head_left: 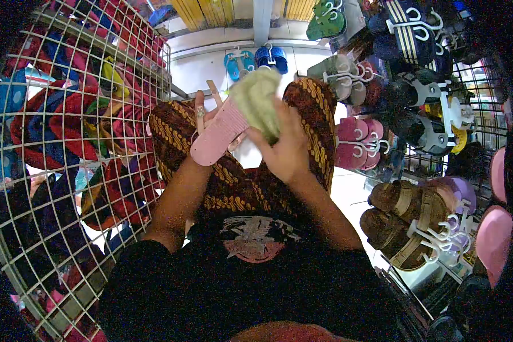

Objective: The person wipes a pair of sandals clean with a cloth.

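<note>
A pink sandal (218,135) with a ribbed sole is tilted above my lap, its beige straps (214,93) sticking out on the far side. My left hand (202,117) holds it from beneath and behind; most of the fingers are hidden by the sole. Over the sandal's upper end lies a pale green cloth (256,98), slightly blurred. My right hand (288,149) grips this cloth at its right side, the thumb near the sandal's edge.
A wire grid rack (68,176) with colourful footwear stands on the left. Blue sandals (271,58) lie on white tiles ahead. To the right are pink sandals (359,142), brown sandals (404,222) and several pairs on white hangers.
</note>
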The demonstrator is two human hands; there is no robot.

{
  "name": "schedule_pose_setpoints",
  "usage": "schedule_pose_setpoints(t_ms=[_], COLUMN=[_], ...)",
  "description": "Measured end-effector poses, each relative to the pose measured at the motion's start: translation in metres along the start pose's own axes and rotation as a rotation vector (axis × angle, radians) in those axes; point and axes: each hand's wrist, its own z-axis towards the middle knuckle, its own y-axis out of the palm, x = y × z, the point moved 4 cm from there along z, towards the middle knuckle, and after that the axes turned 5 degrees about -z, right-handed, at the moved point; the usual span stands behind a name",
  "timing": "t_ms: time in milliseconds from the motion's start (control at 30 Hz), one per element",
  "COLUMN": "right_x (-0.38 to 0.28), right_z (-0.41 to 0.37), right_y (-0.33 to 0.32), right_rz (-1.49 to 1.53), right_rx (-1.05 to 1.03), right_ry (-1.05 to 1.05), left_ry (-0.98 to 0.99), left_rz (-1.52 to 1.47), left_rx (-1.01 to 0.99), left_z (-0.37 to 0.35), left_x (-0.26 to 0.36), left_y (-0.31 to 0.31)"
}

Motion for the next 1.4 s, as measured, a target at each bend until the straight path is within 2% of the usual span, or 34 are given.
schedule_pose_setpoints(t_ms=[67,167,267,300,367,400,433,533,600,633,733,767,800,867,967,1000,1167,1267,1300,1367,1400], right_x=[0.010,0.027,0.014,0.011,0.012,0.015,0.036,0.024,0.001,-0.009,0.024,0.047,0.066,0.076,0.035,0.019,0.059,0.030,0.020,0.030,0.036], right_z=[0.005,0.023,0.019,0.016,0.020,0.022,0.032,0.039,0.027,0.026,0.033,0.040,0.045,0.044,0.026,0.021,0.034,0.015,0.012,0.017,0.020], right_y=[0.026,0.025,0.023,0.035,0.048,0.055,0.065,0.049,0.057,0.058,0.080,0.088,0.091,0.092,0.087,0.085,0.093,0.101,0.096,0.097,0.096], right_rz=[-0.005,0.356,0.225,0.161,0.168,0.174,0.406,0.601,0.234,0.204,0.347,0.463,0.542,0.687,0.220,0.088,0.235,0.022,0.116,0.022,-0.025], right_rx=[-0.144,0.175,0.141,-0.028,-0.048,-0.059,0.050,0.146,-0.061,-0.213,0.095,0.107,0.247,0.260,0.041,-0.088,0.147,0.049,-0.094,0.108,0.209], right_ry=[0.011,0.134,0.028,-0.071,0.024,0.073,0.184,0.196,-0.068,-0.132,0.080,0.235,0.221,0.318,-0.222,-0.194,0.211,-0.236,-0.214,-0.151,-0.114], left_ry=[0.028,0.057,0.090,0.125,0.205,0.143,0.081,-0.094,-0.250,-0.197,-0.025,-0.071,-0.139,-0.261,-0.367,-0.381,-0.392,-0.362,-0.445,-0.364,-0.361], left_rz=[0.108,0.288,0.450,0.510,0.616,0.488,0.362,-0.013,-0.905,-0.714,-0.144,-0.200,-0.364,-0.808,-1.418,-1.546,-1.890,-1.928,-2.315,-2.281,-2.372], left_rx=[0.006,-0.015,-0.008,0.035,0.243,0.207,0.175,0.068,-0.182,-0.133,0.016,0.037,0.059,0.119,0.202,0.209,0.214,0.217,0.215,0.171,0.146], left_z=[0.008,0.017,0.015,0.009,-0.006,0.002,0.015,0.040,0.030,0.029,0.032,0.030,0.027,0.016,0.001,-0.001,-0.004,-0.005,-0.008,-0.006,-0.002], left_x=[0.001,0.001,-0.010,-0.019,-0.035,-0.029,-0.018,-0.002,-0.019,-0.032,-0.080,-0.077,-0.070,-0.059,-0.047,-0.043,-0.028,-0.028,-0.004,-0.015,-0.009], left_y=[-0.001,0.000,0.006,0.010,0.023,0.014,0.002,-0.027,-0.021,-0.009,0.053,0.048,0.037,0.024,0.018,0.016,0.011,0.012,-0.020,-0.008,-0.014])
